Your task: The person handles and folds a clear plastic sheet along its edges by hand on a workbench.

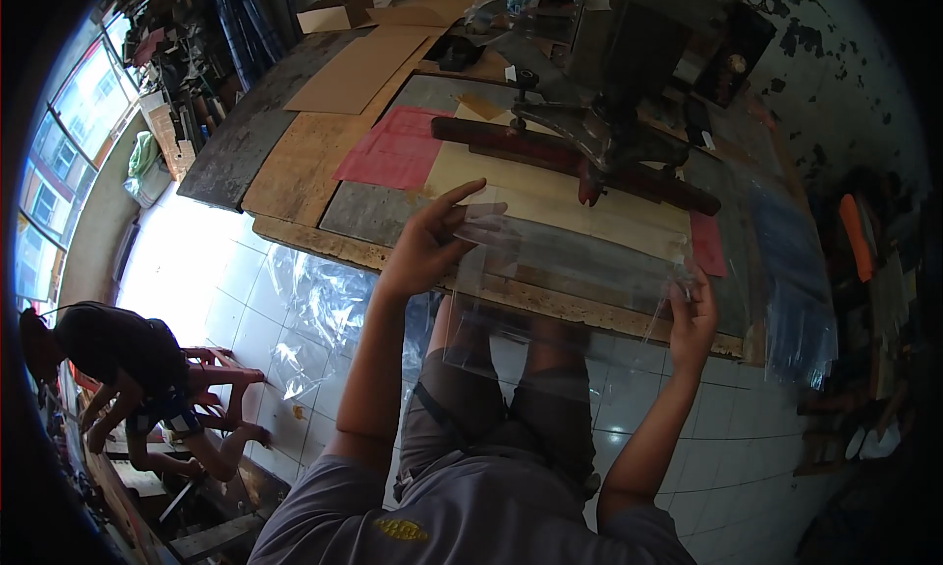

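Observation:
A clear plastic sheet [565, 305] spans between my two hands over the front edge of the worktable [501, 288]. My left hand [432, 243] pinches its left upper corner, with the index finger stretched out above it. At the other end, my right hand [693, 314] grips the right edge between thumb and fingers. Just beyond the sheet lies a cream-coloured pad [589, 216] on the table. Above that pad is the long dark red bar [491, 138] of a press-like machine [609, 123]. Part of the sheet hangs below the table edge, over my legs.
Red sheets [393, 147] lie beside the pad. Flat cardboard [359, 69] and an open carton [344, 10] are at the back left. Stacked clear plastic [791, 280] hangs on the right; loose plastic [319, 310] lies below left. Another person [123, 359] bends over at far left.

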Available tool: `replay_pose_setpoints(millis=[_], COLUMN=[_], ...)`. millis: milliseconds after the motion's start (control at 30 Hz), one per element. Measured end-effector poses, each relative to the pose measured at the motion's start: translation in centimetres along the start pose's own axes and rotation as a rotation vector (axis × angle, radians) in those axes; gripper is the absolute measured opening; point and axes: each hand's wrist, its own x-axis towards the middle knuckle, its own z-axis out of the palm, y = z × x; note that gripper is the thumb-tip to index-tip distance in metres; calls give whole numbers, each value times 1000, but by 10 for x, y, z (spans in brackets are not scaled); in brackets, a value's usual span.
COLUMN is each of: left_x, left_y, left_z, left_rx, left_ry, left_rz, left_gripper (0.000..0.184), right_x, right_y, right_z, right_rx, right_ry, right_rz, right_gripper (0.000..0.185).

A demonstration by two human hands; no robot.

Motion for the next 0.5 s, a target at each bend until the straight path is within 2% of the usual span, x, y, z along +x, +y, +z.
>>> replay_pose_setpoints(millis=[267, 367, 500], left_x=[1, 0, -2], left_y=[1, 3, -5], left_z=[-1, 2, -2], left_rx=[4, -22, -40], left_ry=[-16, 9, 29], left_rz=[24, 25, -3], left_gripper=[76, 71, 50], right_x=[0, 0, 0], right_y=[2, 1, 0], right_z=[0, 0, 2], right_rx=[21, 20, 36], right_ry=[-5, -8, 6], right_rz=[1, 7, 11], right_gripper=[44, 44, 43])
